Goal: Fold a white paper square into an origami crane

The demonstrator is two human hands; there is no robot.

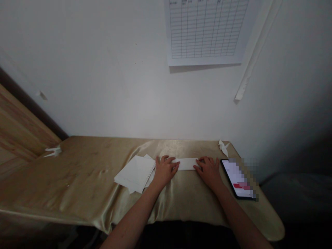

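White paper strip lies flat and lengthwise from side to side near the far edge of the cloth-covered table, between the two hands. At its left end the left hand rests with fingers spread and fingertips touching the paper; at its right end the right hand does likewise. I cannot tell whether either hand pinches the strip or only presses it down. Just left of the left hand, loose paper sheets overlap, the top one with a ragged, perforated edge. Right of the right hand lies a smartphone, screen lit and partly blurred out. Beyond it, at the table's far right corner, sits a folded-paper figure. Wrinkled gold satin cloth covers the tabletop. Above, a printed grid chart hangs on the wall.
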